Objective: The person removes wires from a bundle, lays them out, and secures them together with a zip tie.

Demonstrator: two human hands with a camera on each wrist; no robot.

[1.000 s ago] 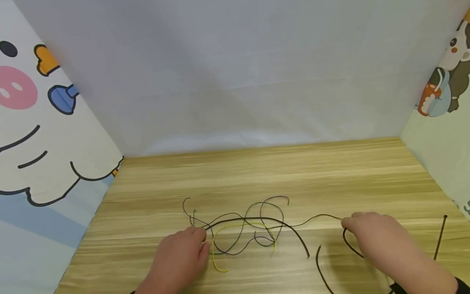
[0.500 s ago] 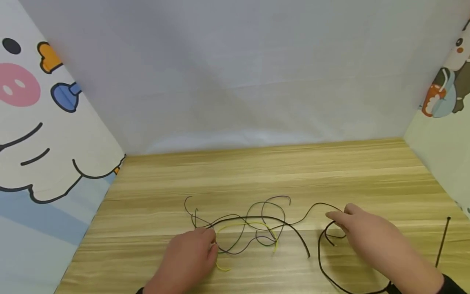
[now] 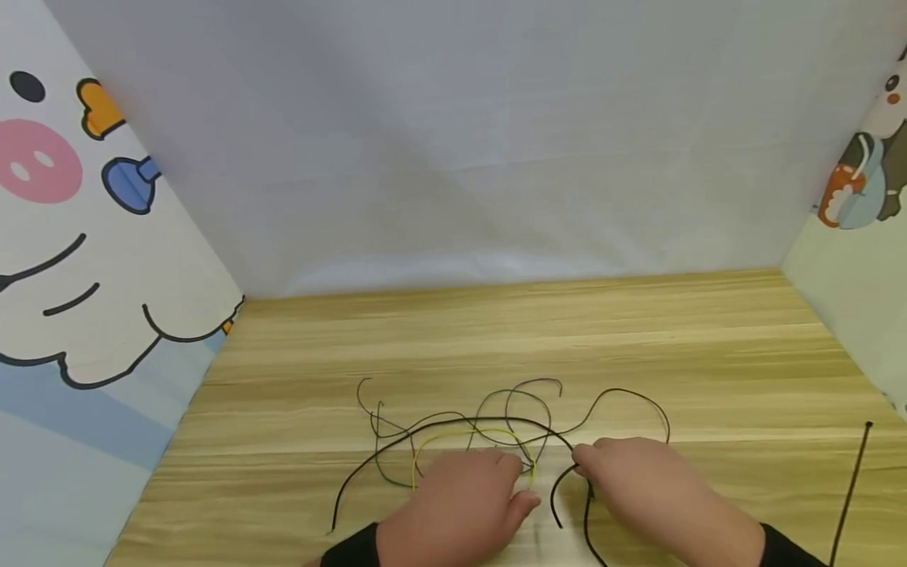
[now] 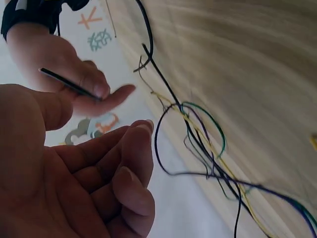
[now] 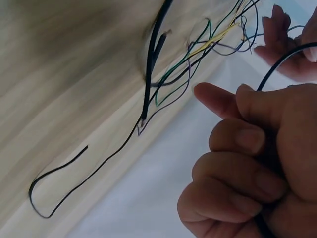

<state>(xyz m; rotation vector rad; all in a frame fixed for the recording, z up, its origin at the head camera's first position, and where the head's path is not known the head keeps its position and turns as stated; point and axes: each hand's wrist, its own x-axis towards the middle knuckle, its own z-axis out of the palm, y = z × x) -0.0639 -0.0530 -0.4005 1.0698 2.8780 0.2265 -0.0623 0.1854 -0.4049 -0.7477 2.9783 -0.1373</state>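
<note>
My right hand (image 3: 648,492) grips a black cable (image 5: 282,60), curled fingers wrapped round it. A loose end of that cable pokes out past the thumb in the left wrist view. My left hand (image 3: 457,504) holds nothing; its fingers are loosely bent with the thumb apart. Under and beyond it lies a tangle of thin wires: a yellow wire (image 3: 510,432), a green wire (image 4: 220,129) and a purple wire (image 5: 171,104). A thicker black cable (image 3: 453,423) arches across them on the table. The left hand covers part of the tangle in the head view.
A thin dark wire (image 3: 623,390) loops away behind the right hand. Far right, a straight dark cable piece (image 3: 853,488) lies on the wooden table (image 3: 283,346). A pale back wall (image 3: 453,157) and printed side panels (image 3: 106,260) enclose the table.
The right hand has moved left, bringing the looped black cable toward the tangle. The left hand has moved right, off the arched cable's left end, which now shows.
</note>
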